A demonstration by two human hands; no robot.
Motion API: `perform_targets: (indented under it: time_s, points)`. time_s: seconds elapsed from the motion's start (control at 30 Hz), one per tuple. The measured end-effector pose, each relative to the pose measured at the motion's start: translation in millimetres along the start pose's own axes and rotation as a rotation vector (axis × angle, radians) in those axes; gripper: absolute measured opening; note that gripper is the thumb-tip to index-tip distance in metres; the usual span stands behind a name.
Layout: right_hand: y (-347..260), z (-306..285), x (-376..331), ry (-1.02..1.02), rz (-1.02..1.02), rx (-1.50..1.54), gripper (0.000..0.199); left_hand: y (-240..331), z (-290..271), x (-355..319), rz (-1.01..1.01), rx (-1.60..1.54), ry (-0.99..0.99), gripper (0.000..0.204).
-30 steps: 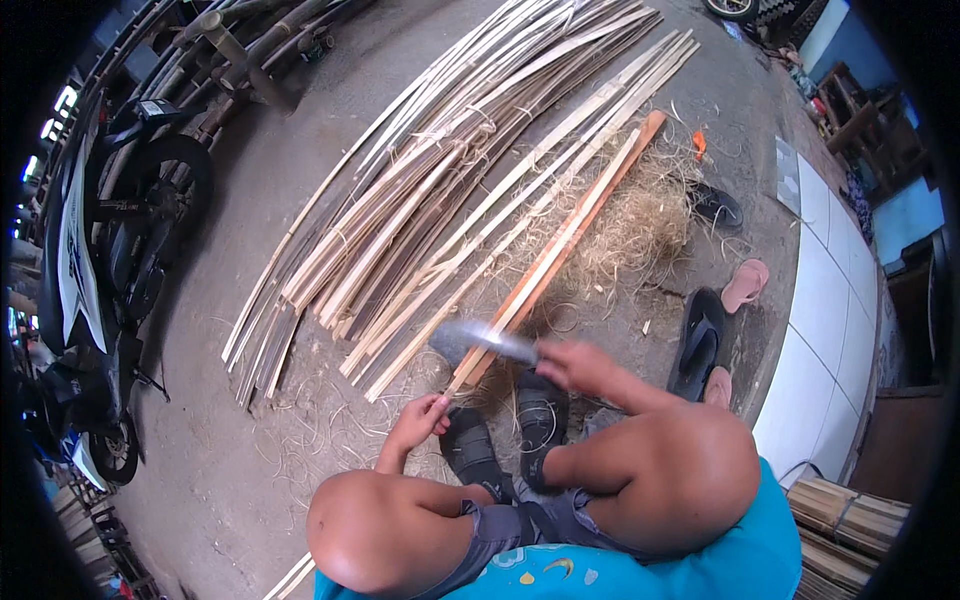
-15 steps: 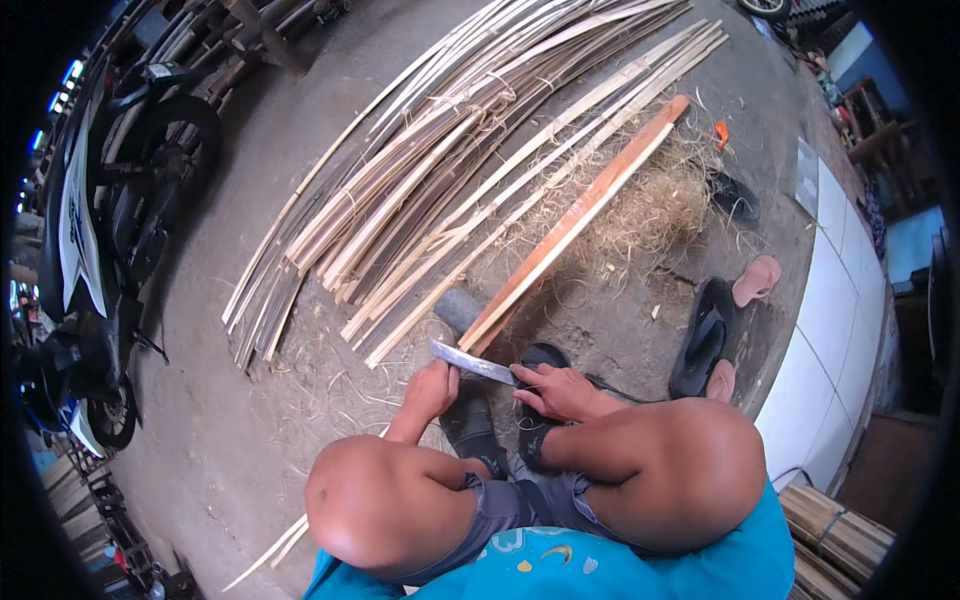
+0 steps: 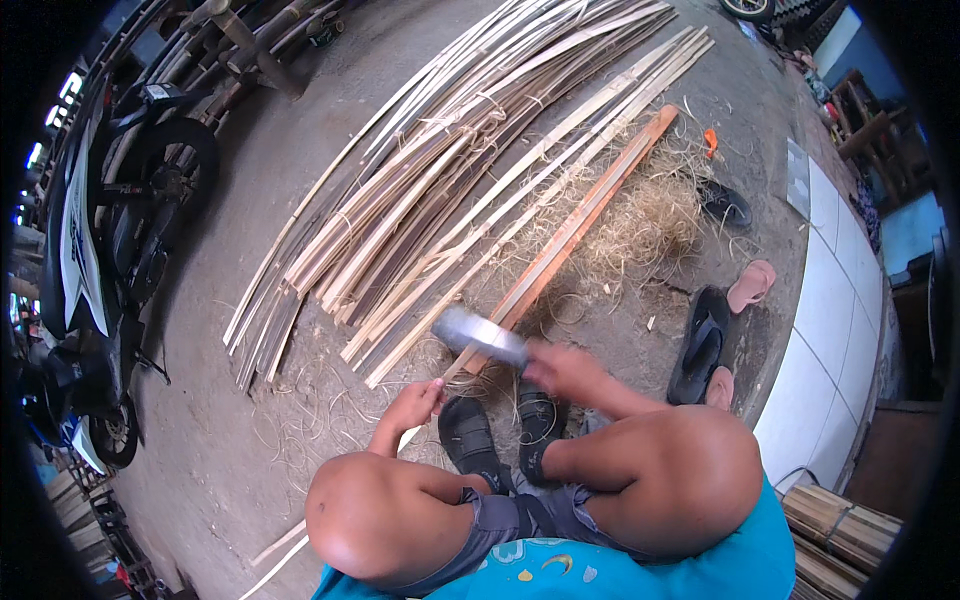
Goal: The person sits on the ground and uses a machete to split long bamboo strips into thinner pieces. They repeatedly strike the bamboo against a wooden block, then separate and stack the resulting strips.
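My left hand [image 3: 415,403] is closed on a thin bamboo strip [image 3: 455,368], low beside my left shoe. The strip runs up toward the near end of a reddish-brown wooden board [image 3: 580,222] that slants away from me. A long pale strip lies along the top of this board; whether it is the same piece I cannot tell. My right hand [image 3: 568,376] grips a knife, its handle hidden in my fingers. The broad blade [image 3: 495,341], smeared by motion, points left across the board's near end.
Bundled bamboo strips [image 3: 440,150] lie left of the board. Curly shavings [image 3: 650,220] heap on its right. Black sandals [image 3: 700,345] and a pink sandal [image 3: 750,287] rest near the white tiled ledge [image 3: 825,310]. A motorcycle [image 3: 110,220] stands far left.
My left hand has moved slightly left and down, away from the blade. The knife has lifted and blurred in my right hand, which has shifted right. The pale strip now lies across the board's top.
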State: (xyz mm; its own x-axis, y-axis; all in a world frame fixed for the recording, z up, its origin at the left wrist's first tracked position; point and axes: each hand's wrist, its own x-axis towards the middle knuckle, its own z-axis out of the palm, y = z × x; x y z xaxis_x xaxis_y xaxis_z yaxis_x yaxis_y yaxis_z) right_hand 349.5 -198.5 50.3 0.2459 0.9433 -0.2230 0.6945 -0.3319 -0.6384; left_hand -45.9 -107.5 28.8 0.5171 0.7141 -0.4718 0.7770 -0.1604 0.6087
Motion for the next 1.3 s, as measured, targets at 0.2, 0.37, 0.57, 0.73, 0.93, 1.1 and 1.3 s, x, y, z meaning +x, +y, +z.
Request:
perform_targets:
  time_s: [0.2,0.37,0.57,0.73,0.93,1.1,1.3]
  points:
    - [56.7,-29.3,9.1,0.216,0.105,-0.025,0.044,-14.4,-7.5,2.8,-0.028,-0.050,-0.082,0.044]
    - [18.5,6.4,-2.1,0.046,-0.151,-0.028,0.048,-15.4,-9.5,2.4,-0.050,-0.091,-0.038,0.048]
    - [69.7,-45.4,21.2,0.358,0.211,-0.011,0.046,-47.9,-1.2,13.5,-0.093,-0.190,-0.130,0.053]
    - [15.9,5.1,-0.3,-0.015,-0.254,-0.145,0.046,-74.3,-4.5,20.0,-0.200,-0.308,-0.111,0.057]
    - [142.4,-75.2,11.9,0.615,0.381,-0.065,0.043,-129.2,-40.5,-30.7,0.001,-0.060,-0.038,0.050]
    - [-5.0,-4.7,-19.2,0.110,0.083,0.155,0.041,8.7,-20.3,18.3,-0.207,-0.193,-0.097,0.048]
    - [12.6,3.6,-11.1,0.149,0.058,-0.062,0.041,-0.3,-11.5,30.0,0.142,0.227,0.095,0.040]
